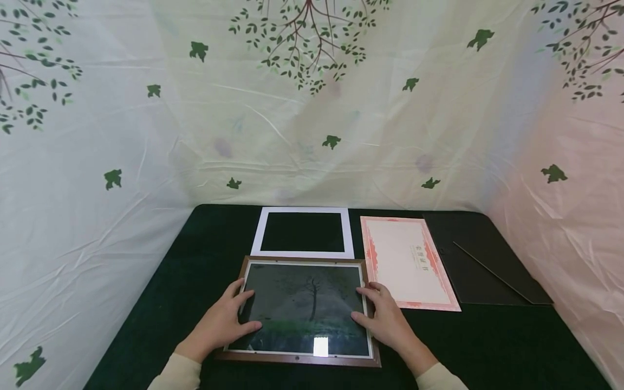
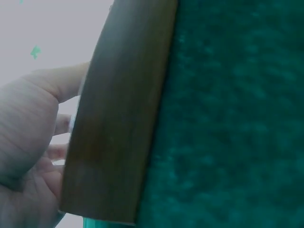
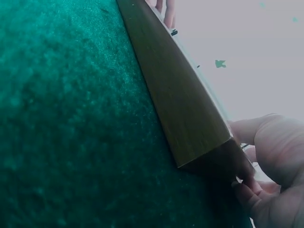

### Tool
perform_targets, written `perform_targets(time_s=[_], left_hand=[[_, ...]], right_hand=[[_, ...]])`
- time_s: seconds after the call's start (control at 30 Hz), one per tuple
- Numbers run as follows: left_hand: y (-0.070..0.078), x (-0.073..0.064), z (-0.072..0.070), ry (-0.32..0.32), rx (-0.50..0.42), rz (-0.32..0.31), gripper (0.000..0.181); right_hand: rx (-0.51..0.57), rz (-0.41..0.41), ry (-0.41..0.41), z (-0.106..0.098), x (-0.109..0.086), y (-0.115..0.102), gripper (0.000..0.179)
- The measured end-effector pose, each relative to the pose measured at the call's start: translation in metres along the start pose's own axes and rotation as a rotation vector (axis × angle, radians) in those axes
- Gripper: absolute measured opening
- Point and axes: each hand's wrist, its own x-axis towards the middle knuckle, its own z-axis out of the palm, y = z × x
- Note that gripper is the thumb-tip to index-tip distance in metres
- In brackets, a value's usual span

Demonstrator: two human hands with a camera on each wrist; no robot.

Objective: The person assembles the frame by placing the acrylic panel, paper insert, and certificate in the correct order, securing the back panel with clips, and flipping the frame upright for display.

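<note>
Possibly glazed frame (image 1: 273,359) between both hands (image 1: 221,319) (image 1: 387,319).

left sleeve (image 1: 176,374): pale cream, wrist-length | right sleeve (image 1: 441,377): matching pale cream, wrist-length

Backdrop (image 1: 273,157): creased pale fabric (leaf-printed, pinkish at right) | table (image 1: 512,341): dark green, rounded far corners

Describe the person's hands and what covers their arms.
The left hand and right hand are bare, with no gloves or rings showing. A pale cream left sleeve and matching right sleeve cover the forearms, ending near the wrists. Both look plain where visible, without markings.
</note>
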Motion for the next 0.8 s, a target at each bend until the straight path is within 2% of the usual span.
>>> perform_targets(time_s=[0.2,0.43,0.6,0.8], left_hand=[[-0.0038,-0.0034,0.0017,-0.015,-0.044,-0.033,0.086],[0.0012,-0.0012,0.0034,-0.016,-0.061,0.001,0.089],[0.0029,-0.0012,0.0064,-0.071,-0.037,0.077,0.104],[0.0047,-0.0019,0.0053,-0.113,-0.022,0.08,0.111]], right_hand=[[0.001,0.024,-0.013,0.0011,0.0016,0.0008,0.055],[-0.03,0.031,-0.003,-0.0025,0.008,-0.0032,0.051],[-0.082,0.01,-0.009,-0.0002,0.0095,-0.0055,0.063],[-0.122,-0.007,-0.021,0.0024,0.0087,-0.0032,0.078]])
